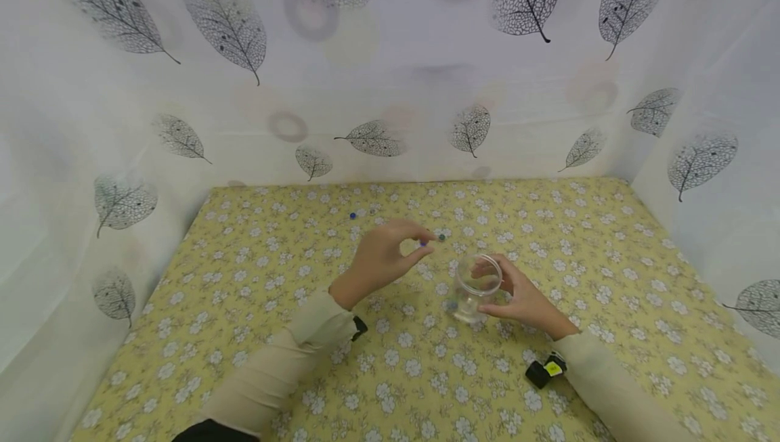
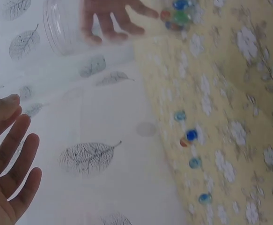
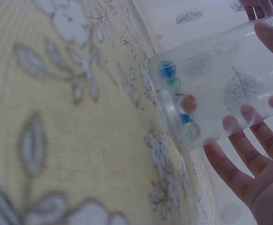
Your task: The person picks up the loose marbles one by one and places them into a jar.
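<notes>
My right hand [image 1: 521, 296] grips a clear plastic jar [image 1: 461, 293] from the right, thumb and fingers round its side. The jar stands upright with its round mouth uncovered. Several coloured glass marbles [image 3: 188, 104], blue, green and orange, lie at its bottom in the right wrist view. My left hand [image 1: 384, 252] is left of the jar, over the cloth, thumb and index bent toward each other with a small gap. A blue marble [image 1: 423, 244] shows through that gap. The left wrist view shows the other fingers [image 2: 21, 161] spread and loosely bent.
A teal marble [image 1: 441, 237] lies just beyond the left fingertips. Farther back are another blue marble [image 1: 352, 215] and a pale marble [image 1: 372, 212]. A yellow flowered cloth [image 1: 244, 306] covers the table. Leaf-patterned white curtains [image 1: 390, 90] stand behind and on both sides.
</notes>
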A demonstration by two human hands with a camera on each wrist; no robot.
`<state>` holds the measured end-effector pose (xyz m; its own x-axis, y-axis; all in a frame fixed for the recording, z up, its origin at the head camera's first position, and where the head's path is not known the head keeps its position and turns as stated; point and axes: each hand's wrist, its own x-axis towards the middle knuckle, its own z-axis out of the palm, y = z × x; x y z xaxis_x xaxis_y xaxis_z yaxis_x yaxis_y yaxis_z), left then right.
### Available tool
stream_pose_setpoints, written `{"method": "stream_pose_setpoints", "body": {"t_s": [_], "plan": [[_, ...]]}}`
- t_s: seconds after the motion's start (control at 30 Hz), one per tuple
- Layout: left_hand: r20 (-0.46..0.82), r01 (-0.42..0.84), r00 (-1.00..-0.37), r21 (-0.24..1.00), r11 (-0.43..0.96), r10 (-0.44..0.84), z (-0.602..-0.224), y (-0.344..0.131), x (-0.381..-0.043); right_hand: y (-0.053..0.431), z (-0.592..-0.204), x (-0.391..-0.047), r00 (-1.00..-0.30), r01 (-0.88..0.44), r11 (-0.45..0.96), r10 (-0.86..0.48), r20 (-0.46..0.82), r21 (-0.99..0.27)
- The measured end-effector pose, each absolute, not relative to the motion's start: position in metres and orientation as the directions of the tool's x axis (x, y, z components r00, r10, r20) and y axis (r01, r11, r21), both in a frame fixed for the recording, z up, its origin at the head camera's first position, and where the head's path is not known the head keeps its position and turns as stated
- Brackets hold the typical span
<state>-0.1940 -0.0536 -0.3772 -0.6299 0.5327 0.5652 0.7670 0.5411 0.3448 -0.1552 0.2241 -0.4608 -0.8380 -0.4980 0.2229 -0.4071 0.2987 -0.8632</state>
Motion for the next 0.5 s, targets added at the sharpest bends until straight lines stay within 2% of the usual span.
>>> {"method": "stream_pose_setpoints", "body": {"t_s": [0.27,0.5], "plan": [[0.585,0.735,-0.655,0.346,0.583,0.478,-0.381,-0.08,-0.215,0.225,-0.461,-0.155,-0.837,-0.413,0.302,-0.498,0.227,-0.859],[0.546,0.675,-0.719,0.397,0.622,0.431,-0.391,-0.106,-0.236,0.224,-0.461,-0.155,-0.835,-0.419,0.299,-0.498,0.235,-0.857]]}}
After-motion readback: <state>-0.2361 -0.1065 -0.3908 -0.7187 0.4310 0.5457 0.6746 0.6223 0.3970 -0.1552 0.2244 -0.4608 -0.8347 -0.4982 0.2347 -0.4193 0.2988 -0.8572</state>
